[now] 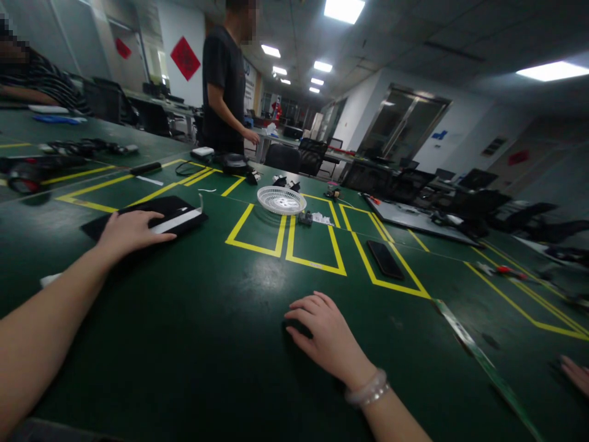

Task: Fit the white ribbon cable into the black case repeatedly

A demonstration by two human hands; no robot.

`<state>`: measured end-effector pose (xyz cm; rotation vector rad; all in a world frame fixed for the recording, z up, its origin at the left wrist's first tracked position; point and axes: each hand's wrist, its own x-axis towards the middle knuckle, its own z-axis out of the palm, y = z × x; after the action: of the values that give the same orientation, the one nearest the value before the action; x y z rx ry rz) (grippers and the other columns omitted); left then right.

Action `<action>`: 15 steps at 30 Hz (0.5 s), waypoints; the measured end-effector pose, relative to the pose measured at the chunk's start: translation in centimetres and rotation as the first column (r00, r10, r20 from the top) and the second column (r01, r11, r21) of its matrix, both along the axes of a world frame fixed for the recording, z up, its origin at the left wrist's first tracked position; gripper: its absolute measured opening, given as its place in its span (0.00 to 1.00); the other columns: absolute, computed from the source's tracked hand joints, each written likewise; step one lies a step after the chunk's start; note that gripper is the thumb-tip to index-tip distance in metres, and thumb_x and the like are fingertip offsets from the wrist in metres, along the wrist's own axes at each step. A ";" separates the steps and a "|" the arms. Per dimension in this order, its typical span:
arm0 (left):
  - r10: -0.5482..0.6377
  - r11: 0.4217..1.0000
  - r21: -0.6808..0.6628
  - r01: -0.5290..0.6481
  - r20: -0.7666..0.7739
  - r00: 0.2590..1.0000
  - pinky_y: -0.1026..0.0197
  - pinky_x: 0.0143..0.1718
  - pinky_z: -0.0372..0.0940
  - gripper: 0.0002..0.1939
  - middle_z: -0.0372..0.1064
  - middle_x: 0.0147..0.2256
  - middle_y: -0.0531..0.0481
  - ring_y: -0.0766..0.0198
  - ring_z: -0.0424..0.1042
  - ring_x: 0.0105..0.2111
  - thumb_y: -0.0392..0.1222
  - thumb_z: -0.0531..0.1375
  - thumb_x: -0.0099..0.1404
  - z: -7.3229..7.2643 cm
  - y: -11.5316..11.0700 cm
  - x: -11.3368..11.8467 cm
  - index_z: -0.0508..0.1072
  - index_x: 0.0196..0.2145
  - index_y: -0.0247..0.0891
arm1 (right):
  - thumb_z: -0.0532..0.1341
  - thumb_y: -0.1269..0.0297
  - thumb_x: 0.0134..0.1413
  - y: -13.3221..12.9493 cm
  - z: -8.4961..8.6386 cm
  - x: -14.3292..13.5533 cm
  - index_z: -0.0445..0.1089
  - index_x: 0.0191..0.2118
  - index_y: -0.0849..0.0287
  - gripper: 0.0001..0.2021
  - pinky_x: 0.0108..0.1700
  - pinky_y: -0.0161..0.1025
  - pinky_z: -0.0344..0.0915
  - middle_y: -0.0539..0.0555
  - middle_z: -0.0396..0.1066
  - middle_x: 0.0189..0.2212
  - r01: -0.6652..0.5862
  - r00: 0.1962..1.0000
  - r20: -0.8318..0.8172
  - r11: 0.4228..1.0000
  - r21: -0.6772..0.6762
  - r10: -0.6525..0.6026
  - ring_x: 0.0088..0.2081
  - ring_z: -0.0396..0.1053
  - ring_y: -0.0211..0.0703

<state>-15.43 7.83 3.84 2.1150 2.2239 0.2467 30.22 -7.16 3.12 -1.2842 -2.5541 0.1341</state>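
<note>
My left hand lies on a flat black case with a white strip, at the left of the green table. Its thumb and fingers are apart, with the white strip's end between them; whether it grips the strip or the case is unclear. My right hand rests near the middle of the table, fingers loosely curved and slightly apart, holding nothing. A white round basket stands beyond both hands. A black phone lies inside a yellow taped outline to the right.
Dark cables and parts lie at the far left. A small dark block sits by the basket. A silver board is at the back right. A person stands behind the table; another person's hand shows at the right edge.
</note>
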 end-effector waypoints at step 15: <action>0.456 0.876 -0.152 -0.457 -0.046 0.889 0.40 0.50 0.59 0.62 0.59 0.58 0.26 0.30 0.59 0.56 0.83 0.46 0.51 -1.5 -0.6 -6.8 0.56 0.65 0.27 | 0.62 0.66 0.63 0.0 -0.4 0.1 0.75 0.47 0.52 0.09 0.54 0.51 0.66 0.54 0.74 0.47 0.001 1.000 0.014 1.000 -0.015 -0.001 0.49 0.70 0.48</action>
<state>-22.28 7.24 2.34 1.4886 2.6210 0.0739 30.32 -7.15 2.69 -1.2963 -2.5687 0.1446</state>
